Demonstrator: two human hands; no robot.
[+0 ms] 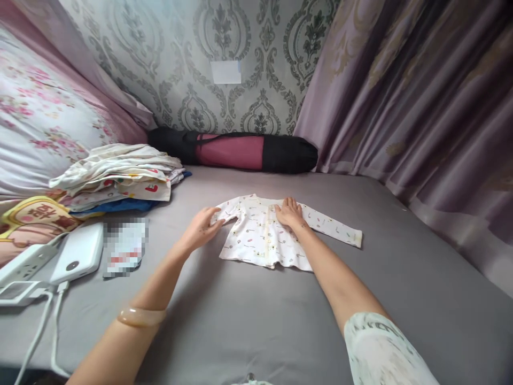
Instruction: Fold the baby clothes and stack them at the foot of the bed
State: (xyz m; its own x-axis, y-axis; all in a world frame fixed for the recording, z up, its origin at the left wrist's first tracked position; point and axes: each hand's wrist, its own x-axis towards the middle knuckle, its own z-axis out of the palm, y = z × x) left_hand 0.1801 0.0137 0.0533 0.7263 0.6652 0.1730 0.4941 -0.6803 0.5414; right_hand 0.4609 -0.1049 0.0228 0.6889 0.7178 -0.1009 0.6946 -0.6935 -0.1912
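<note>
A small white long-sleeved baby shirt [256,232] with a scattered print and a pale yellow front trim lies spread on the grey bed sheet [248,315]. My left hand [203,229] has its fingers and thumb curled round the end of the left-side sleeve, and that cuff is hidden under it. Flat on the shirt's upper right, by the shoulder, rests my right hand [289,212] with its fingers stretched out. The right-side sleeve extends outward, its cuff lying on the sheet. The lower hem looks slightly wavy.
At left are a pile of folded clothes [120,174], a white power bank [78,254], a power strip [30,262] with cables, and a blurred packet [126,246]. A black and maroon rolled bag [230,151] lies along the wall. Purple curtains [401,91] hang at right.
</note>
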